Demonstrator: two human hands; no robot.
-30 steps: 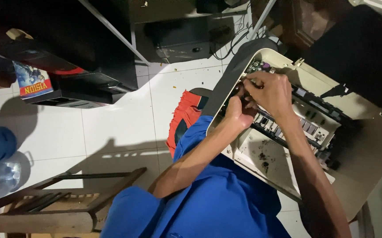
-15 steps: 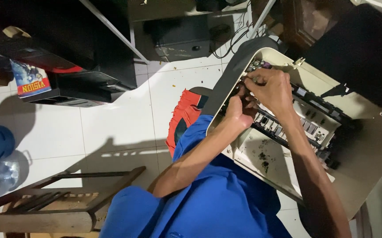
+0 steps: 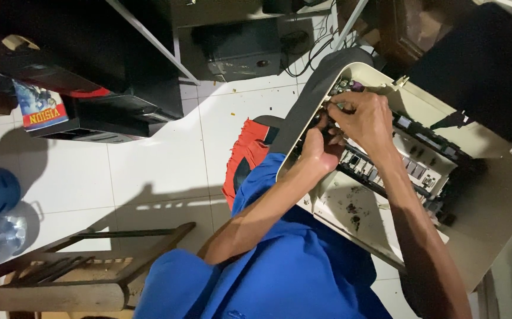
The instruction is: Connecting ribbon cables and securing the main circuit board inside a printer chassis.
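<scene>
Cream plastic printer (image 3: 492,201) lies opened up on my lap, above blue trousers (image 3: 291,277). My left hand (image 3: 321,147) curled at printer's near edge, fingers tucked into mechanism; what they pinch, cannot tell. My right hand (image 3: 365,118) just beyond, touching left, fingertips closed on small part at roller rail (image 3: 409,174). Red-black cloth (image 3: 247,153) left of printer on white tile floor (image 3: 149,171)

The right hand (image 3: 365,121) sits slightly further left over the open printer (image 3: 474,195) than before, closer above the left hand (image 3: 321,147)
</scene>
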